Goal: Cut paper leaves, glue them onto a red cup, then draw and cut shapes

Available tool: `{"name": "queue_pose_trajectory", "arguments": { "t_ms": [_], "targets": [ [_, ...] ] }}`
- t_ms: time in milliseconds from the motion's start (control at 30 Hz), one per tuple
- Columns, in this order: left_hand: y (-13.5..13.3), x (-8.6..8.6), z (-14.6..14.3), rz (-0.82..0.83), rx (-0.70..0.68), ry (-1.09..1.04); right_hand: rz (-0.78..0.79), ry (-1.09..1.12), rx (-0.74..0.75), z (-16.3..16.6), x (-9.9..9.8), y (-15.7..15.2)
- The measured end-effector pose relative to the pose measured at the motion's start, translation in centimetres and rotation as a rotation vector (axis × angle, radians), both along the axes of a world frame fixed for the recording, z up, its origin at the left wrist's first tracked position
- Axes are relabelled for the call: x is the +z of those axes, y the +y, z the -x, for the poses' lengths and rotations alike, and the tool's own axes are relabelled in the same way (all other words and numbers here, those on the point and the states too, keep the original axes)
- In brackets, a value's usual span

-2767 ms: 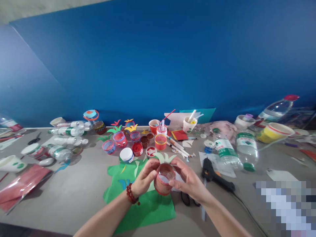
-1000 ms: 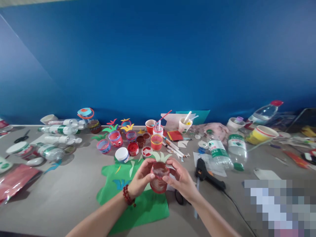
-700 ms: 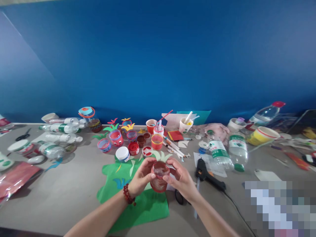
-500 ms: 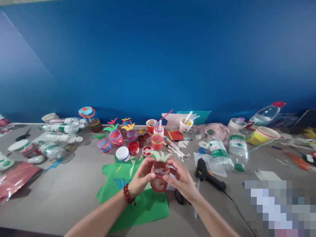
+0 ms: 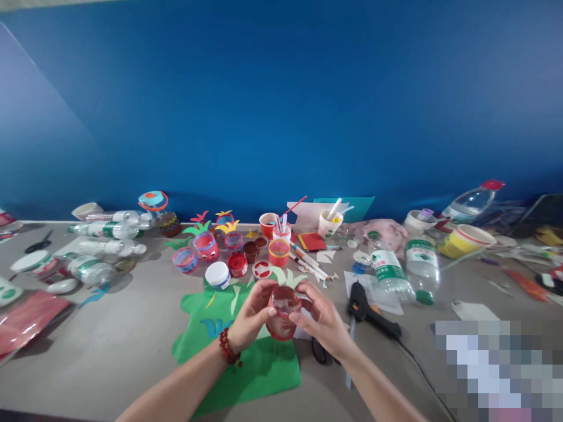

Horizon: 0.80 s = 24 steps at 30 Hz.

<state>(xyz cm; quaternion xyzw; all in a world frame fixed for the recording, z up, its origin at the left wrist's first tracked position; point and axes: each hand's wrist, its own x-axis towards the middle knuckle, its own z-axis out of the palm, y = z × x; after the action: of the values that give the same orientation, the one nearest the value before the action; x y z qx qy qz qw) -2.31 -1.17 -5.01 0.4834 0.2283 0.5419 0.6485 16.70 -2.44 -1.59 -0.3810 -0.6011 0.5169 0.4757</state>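
Note:
Between my hands is a small red-painted cup (image 5: 282, 327), its clear inside showing from above. Pale green paper leaves (image 5: 288, 278) stand up at its far rim. My left hand (image 5: 254, 309), with a red bead bracelet on the wrist, wraps the cup's left side, thumb on the near wall. My right hand (image 5: 322, 315) grips the right side the same way, fingers behind near the leaves. Beneath lies a green felt sheet (image 5: 264, 375) bearing a blue leaf cutout (image 5: 213, 327). A black-handled pair of scissors (image 5: 319, 350) is partly hidden by my right hand.
Right of my hands lies a black glue gun (image 5: 372, 313) with its cord. Painted cups with paper leaves (image 5: 206, 246), paint jars (image 5: 217, 275) and pens (image 5: 310, 259) stand behind. Plastic bottles lie at left (image 5: 90, 268) and stand at right (image 5: 423, 272). A blue wall (image 5: 281, 117) closes the back.
Almost nothing differs. Both hands keep the same hold on the cup, and the whole view has shifted very slightly.

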Motion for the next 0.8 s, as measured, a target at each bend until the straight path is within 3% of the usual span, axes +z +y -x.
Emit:
{"name": "queue_pose_trajectory", "arguments": {
  "t_ms": [800],
  "targets": [
    [0.08,0.01,-0.15,0.072,-0.010,-0.082,-0.053,-0.063,-0.012,-0.19,-0.68,0.36]
  ]
}}
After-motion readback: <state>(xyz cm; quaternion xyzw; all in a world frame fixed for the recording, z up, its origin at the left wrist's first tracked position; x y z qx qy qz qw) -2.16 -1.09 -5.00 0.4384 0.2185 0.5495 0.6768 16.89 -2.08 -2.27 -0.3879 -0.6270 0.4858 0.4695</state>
